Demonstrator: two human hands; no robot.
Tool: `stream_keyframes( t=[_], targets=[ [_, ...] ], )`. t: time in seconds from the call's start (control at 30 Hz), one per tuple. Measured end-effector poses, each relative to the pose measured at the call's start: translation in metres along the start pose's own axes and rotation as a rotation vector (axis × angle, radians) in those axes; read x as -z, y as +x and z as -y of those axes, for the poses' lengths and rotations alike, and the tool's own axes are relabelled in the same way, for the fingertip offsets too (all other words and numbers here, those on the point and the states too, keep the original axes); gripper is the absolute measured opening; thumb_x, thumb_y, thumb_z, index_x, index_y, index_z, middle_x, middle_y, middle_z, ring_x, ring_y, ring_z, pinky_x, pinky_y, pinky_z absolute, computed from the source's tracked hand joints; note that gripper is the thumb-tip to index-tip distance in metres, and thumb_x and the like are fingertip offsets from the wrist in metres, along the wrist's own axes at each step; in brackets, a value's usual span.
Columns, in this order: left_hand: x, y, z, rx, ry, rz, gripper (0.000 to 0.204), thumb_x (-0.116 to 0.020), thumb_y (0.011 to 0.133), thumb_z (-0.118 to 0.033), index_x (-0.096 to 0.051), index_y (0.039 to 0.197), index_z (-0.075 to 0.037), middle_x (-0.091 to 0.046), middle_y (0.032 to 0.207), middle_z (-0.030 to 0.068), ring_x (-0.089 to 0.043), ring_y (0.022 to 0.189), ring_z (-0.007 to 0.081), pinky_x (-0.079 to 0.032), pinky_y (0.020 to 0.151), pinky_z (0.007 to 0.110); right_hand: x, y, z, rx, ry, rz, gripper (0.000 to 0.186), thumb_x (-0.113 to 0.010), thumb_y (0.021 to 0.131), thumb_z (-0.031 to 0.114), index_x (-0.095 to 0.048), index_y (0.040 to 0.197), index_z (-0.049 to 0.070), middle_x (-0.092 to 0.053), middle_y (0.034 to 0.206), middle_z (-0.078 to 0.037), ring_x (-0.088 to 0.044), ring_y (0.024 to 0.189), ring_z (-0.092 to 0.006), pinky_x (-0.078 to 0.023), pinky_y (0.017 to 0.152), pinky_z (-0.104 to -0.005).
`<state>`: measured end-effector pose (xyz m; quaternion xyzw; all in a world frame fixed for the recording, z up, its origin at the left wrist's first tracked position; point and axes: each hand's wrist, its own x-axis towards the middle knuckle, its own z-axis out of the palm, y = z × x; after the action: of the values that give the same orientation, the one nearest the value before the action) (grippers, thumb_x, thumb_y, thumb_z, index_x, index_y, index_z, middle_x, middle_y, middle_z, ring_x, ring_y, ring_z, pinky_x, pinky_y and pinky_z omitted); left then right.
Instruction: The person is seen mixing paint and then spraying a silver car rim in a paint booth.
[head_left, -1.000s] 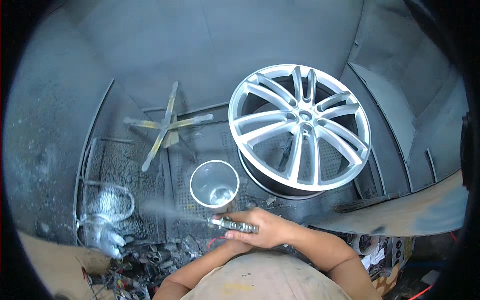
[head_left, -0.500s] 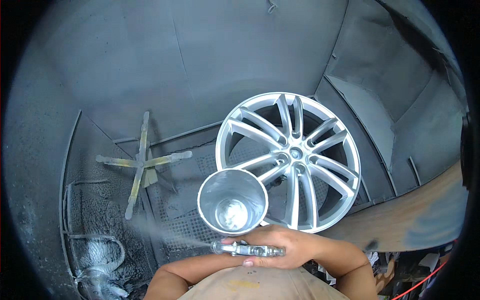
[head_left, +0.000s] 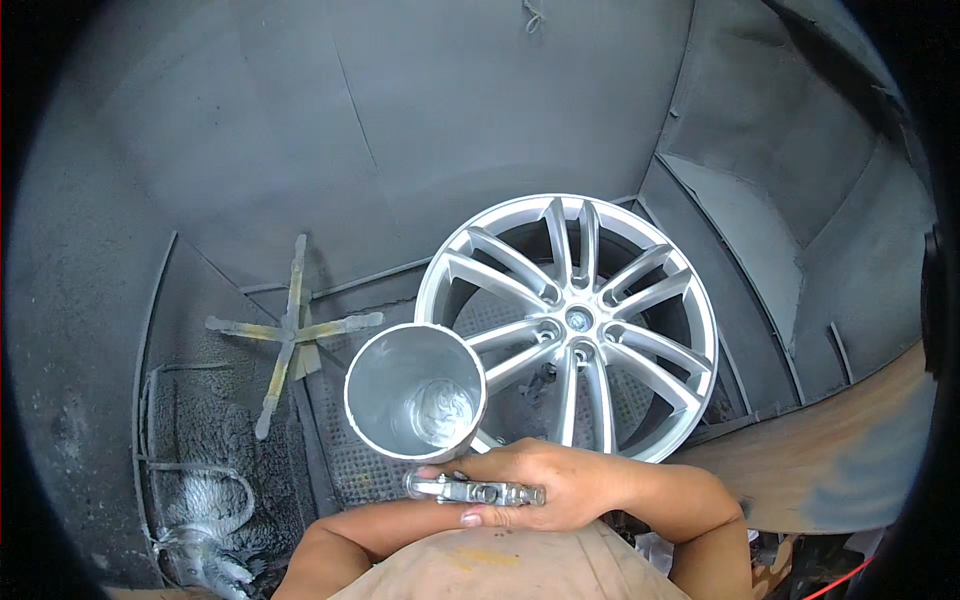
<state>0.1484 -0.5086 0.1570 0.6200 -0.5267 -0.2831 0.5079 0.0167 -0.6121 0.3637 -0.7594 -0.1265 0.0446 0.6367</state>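
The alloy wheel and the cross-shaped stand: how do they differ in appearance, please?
The alloy wheel is round, with many spokes; the cross-shaped stand has four arms. The wheel looks larger and silver; the stand looks smaller, grey with yellow patches. Both radiate from a centre.

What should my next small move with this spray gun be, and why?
I'd probably swing the spray gun slowly to the right, toward the wheel. Your right hand grips it with the nozzle facing left, away from the wheel. Going slowly seems wise, since the cup is open-topped with something silvery inside.
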Motion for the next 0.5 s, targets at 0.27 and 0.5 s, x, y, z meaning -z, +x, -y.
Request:
stream_keyframes(
  t=[0.27, 0.5],
  targets=[
    [0.010, 0.011, -0.031, 0.012, 0.164, -0.013, 0.053, -0.072, 0.083, -0.016, -0.053, 0.132, -0.005, -0.055, 0.135, 0.0162, -0.052, 0.127, 0.0307, -0.041, 0.106, 0.045, 0.006, -0.001, 0.000, 0.111, -0.013, -0.029, 0.054, -0.060, 0.100, 0.027, -0.047, 0.143, -0.003, -0.068, 0.108, -0.030, -0.069, 0.097, -0.0378, -0.051, 0.086, -0.0403],
    [0.010, 0.032, -0.049, 0.000, 0.243, 0.030, 0.054, -0.072, 0.083, -0.016, -0.053, 0.132, -0.004, -0.055, 0.135, 0.0169, -0.052, 0.127, 0.0313, -0.041, 0.106, 0.045, 0.007, -0.003, -0.003, 0.160, -0.018, 0.036, 0.059, -0.053, 0.102, 0.036, -0.044, 0.141, -0.008, -0.065, 0.103, -0.032, -0.065, 0.099, -0.0428, -0.050, 0.087, -0.0445]
  ],
)
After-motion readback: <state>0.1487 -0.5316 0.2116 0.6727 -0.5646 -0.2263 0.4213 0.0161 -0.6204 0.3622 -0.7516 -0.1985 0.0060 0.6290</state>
